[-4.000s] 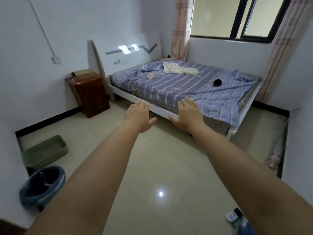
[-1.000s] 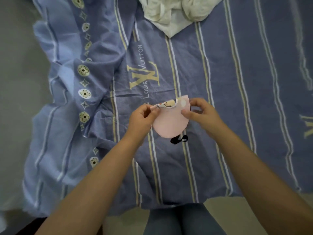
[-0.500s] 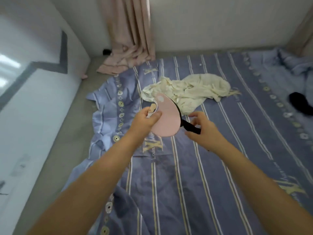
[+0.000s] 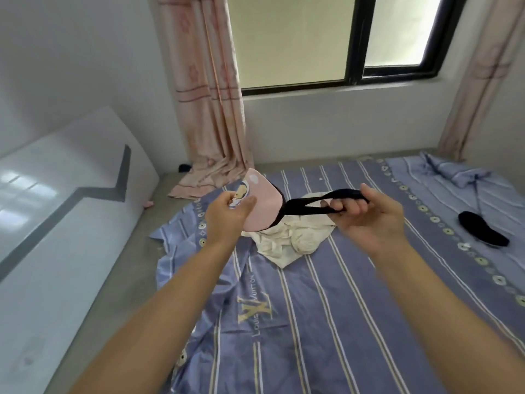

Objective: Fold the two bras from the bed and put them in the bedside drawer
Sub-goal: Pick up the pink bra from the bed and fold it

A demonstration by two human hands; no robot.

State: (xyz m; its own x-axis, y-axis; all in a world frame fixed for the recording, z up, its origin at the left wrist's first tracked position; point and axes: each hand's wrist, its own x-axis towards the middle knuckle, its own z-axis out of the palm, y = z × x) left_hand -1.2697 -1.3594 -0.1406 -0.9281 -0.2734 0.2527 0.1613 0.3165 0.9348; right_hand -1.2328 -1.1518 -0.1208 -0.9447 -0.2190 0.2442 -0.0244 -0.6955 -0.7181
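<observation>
Surface: bed (image 4: 326, 322) covered by a blue-violet sheet with cream and white lengthwise stripes, a band of small flower medallions, and a printed gold monogram with lettering. Sheet is wrinkled, bunched toward the far right corner; at the left its edge stops short and grey mattress shows. Glossy white headboard (image 4: 56, 223) at left, with a dark grey zigzag inlay, reflecting window light.

Room: plain white walls. Dark-framed sliding window (image 4: 341, 41) above a deep sill. Pink patterned curtains (image 4: 210, 109) hang at both sides; the left one pools onto the mattress corner.

Objects: pink bra (image 4: 262, 209) held in the air above the bed, between both hands. Visible cup is smooth, moulded, rounded, with a small cartoon print near its upper edge and a dark lining. Black straps (image 4: 306, 207), thin and elastic-looking, run from the cup to the right.

Left hand (image 4: 227, 214): thumb and fingers pinching the cup at the printed edge.
Right hand (image 4: 366, 214): fingers curled closed around the black straps, pulled taut.

Crumpled cream cloth (image 4: 292, 237) lies on the sheet directly below the bra. Black bra (image 4: 483, 231), a dark elongated shape, lies on the sheet well apart, at right.
</observation>
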